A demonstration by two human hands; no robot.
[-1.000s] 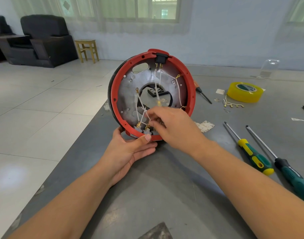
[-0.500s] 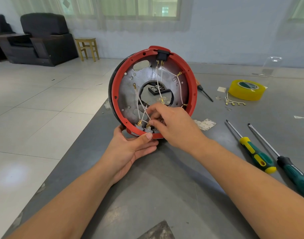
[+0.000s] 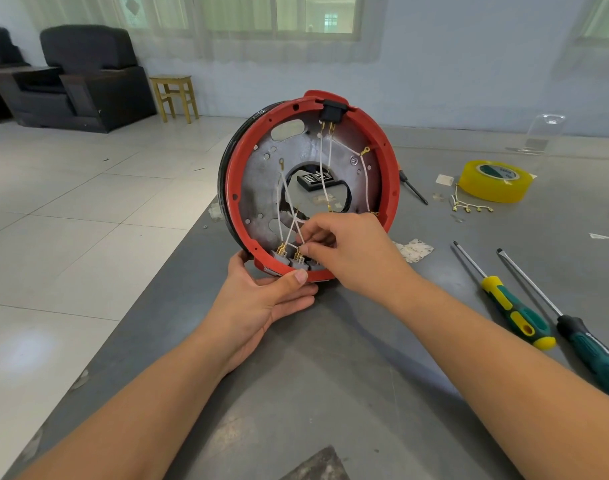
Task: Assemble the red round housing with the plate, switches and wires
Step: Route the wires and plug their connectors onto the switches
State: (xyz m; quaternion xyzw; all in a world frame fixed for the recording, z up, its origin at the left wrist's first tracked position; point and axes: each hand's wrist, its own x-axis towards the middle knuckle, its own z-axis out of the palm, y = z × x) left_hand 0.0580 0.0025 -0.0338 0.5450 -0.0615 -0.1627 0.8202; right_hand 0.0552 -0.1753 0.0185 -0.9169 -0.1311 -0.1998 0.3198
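The red round housing (image 3: 234, 174) stands on edge on the grey table, its open side toward me. A grey metal plate (image 3: 261, 188) with a central hole sits inside it. White wires (image 3: 325, 161) run from a black switch (image 3: 332, 110) at the top down to grey switches (image 3: 281, 258) at the bottom rim. My left hand (image 3: 261, 303) grips the housing's bottom edge, thumb on the rim. My right hand (image 3: 344, 251) reaches inside and pinches a white wire with a brass terminal at the middle switch.
On the right lie two screwdrivers (image 3: 514, 306) (image 3: 587, 344), a roll of yellow tape (image 3: 493, 181), a loose set of wires with terminals (image 3: 469, 206) and paper scraps (image 3: 414, 250). A black part (image 3: 310, 181) shows through the plate's hole. The table's left edge runs beside the housing.
The housing has tilted slightly more upright. My right hand's fingers have dropped lower, to the wire terminals at the bottom switches. My left hand keeps its hold.
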